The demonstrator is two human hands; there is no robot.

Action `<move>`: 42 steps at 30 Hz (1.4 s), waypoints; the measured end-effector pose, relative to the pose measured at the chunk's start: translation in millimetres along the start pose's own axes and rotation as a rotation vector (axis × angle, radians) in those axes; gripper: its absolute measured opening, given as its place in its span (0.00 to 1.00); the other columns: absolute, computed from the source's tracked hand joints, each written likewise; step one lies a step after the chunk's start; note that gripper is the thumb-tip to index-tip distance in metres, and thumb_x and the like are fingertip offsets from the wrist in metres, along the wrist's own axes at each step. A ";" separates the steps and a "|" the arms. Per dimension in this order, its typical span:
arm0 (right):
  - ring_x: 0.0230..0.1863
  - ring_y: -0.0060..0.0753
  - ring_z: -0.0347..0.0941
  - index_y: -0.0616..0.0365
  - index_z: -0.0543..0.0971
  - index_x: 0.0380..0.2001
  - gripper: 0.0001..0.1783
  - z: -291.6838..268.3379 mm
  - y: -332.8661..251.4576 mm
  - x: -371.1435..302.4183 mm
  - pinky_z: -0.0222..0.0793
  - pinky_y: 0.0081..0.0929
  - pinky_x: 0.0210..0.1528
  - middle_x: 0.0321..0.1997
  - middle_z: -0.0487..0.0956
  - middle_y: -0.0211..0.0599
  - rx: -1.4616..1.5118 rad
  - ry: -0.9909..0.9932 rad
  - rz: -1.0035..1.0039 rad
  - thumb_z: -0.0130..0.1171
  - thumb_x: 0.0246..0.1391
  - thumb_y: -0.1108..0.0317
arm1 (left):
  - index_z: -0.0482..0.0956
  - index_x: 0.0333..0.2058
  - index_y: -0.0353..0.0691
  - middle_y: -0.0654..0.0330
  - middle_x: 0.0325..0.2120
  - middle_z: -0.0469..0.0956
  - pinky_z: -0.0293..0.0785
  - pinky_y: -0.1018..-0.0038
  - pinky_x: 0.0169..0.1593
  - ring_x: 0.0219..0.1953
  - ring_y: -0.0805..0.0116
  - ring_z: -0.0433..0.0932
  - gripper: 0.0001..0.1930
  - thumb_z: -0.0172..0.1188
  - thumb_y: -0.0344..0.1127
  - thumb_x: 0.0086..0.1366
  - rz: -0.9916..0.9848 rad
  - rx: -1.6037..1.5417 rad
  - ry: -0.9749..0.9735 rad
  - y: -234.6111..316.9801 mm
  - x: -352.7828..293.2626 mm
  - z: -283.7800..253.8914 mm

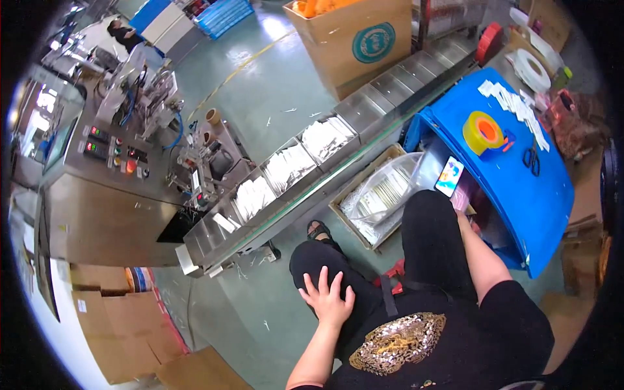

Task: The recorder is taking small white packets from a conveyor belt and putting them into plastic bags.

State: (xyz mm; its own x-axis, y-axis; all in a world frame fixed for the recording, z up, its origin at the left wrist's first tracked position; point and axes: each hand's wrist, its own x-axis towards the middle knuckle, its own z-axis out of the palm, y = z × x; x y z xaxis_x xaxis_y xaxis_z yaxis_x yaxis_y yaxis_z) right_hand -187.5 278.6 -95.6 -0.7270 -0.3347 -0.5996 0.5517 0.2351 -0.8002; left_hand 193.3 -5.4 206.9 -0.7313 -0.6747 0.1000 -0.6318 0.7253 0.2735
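My left hand [328,302] rests on my left knee with its fingers spread, holding nothing. Down beside my right knee, my right hand [463,213] is partly hidden by the leg and the shade of a blue bin. It appears closed around the lower part of a phone [450,177] with a lit, colourful screen; the fingers are hard to make out. Left of the phone is a carton [354,224] with a clear plastic bag [388,195] of stacked pale, flat pieces.
A metal conveyor [377,104] with compartments of white packets [286,168] crosses ahead. On the blue bin [546,195] lie yellow tape [483,132], scissors [532,160] and white strips [513,104]. A machine [110,195] stands left, flattened cardboard [123,325] lower left, a large carton [351,45] beyond.
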 end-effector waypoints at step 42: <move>0.61 0.49 0.53 0.52 0.68 0.51 0.29 164.3 -200.6 -196.0 0.49 0.44 0.60 0.59 0.62 0.42 -1.310 0.205 -0.764 0.58 0.42 0.59 | 0.67 0.53 0.52 0.53 0.61 0.50 0.43 0.42 0.59 0.62 0.42 0.46 0.24 0.51 0.42 0.56 -0.360 -0.014 0.080 -169.1 211.3 40.2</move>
State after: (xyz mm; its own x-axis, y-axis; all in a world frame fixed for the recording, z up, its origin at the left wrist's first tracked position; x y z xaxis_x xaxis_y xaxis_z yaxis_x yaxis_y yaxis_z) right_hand -88.5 147.1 184.7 -0.7639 -0.6437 0.0451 -0.6264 0.7229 -0.2918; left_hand 135.3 -265.1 143.3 -0.4403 -0.8952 0.0695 -0.8410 0.4383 0.3174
